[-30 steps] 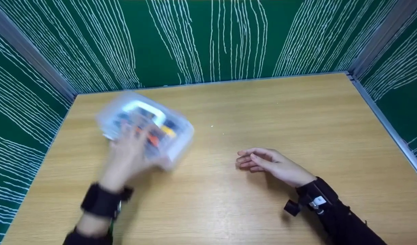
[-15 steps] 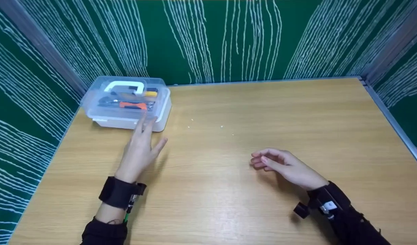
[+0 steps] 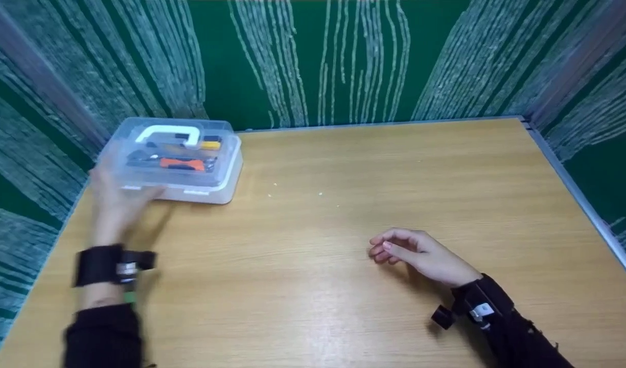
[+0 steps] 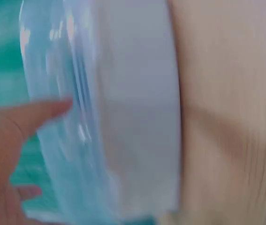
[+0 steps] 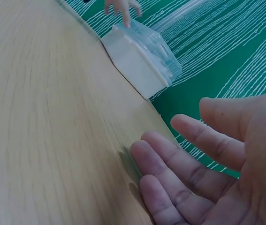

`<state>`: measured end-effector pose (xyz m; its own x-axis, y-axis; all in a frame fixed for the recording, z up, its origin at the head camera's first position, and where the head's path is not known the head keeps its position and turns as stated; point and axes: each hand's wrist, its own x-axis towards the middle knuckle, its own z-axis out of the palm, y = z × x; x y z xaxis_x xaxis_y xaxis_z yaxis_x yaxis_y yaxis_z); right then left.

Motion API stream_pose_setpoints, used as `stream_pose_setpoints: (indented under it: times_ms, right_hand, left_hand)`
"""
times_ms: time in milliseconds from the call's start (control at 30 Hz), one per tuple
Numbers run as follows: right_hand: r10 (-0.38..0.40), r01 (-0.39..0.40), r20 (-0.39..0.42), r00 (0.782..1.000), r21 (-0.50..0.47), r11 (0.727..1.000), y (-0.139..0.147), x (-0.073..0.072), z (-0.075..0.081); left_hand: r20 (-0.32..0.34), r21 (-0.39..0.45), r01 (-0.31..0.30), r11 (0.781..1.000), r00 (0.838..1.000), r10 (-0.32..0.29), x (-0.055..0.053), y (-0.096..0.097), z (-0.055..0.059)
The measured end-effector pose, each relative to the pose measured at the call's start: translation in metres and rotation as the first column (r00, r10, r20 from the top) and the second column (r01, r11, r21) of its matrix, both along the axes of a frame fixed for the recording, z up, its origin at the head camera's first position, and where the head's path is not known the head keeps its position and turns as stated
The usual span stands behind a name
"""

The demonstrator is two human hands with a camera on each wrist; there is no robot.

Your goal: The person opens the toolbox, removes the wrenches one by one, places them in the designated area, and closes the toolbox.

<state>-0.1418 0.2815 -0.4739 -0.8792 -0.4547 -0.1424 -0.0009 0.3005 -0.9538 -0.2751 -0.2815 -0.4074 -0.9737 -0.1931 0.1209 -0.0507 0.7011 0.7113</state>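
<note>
A plastic toolbox [image 3: 182, 176] with a see-through lid and a white base sits at the back left of the table. Through the lid show an orange-and-black tool [image 3: 182, 164] and something yellow [image 3: 210, 145]. My left hand [image 3: 116, 199], blurred in the head view, is at the box's front left corner, its thumb [image 4: 43, 115] stretched out in front of the lid in the left wrist view. Whether it touches the box I cannot tell. Well to the right, my right hand [image 3: 420, 255] stays just over the table with loosely bent fingers and nothing in them.
The wooden table [image 3: 302, 266] is bounded by green walls [image 3: 231, 66] with white wavy lines and by metal rails. A few small white specks [image 3: 320, 193] lie on the wood right of the box. A folded white handle [image 3: 169, 130] lies on the lid.
One second ago the left hand had the toolbox, turned askew and nearer the middle; now it stands at the back left. The left hand has since shifted leftward along its front. The right hand stays put.
</note>
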Motion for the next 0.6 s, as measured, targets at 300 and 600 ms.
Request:
stream_pose_setpoints:
  times_ms: [300, 600]
  right_hand:
    - [0.003, -0.003, -0.004, 1.0, -0.005, 1.0, 0.0, 0.004, 0.0]
    - [0.016, -0.017, -0.046, 0.999, -0.015, 1.0, 0.003, 0.007, -0.002]
  left_hand:
    - [0.012, 0.117, 0.07, 0.991, 0.997, -0.072, -0.007, 0.007, -0.018]
    - [-0.004, 0.394, 0.431, 0.812, 0.884, -0.467, 0.04, 0.208, -0.035]
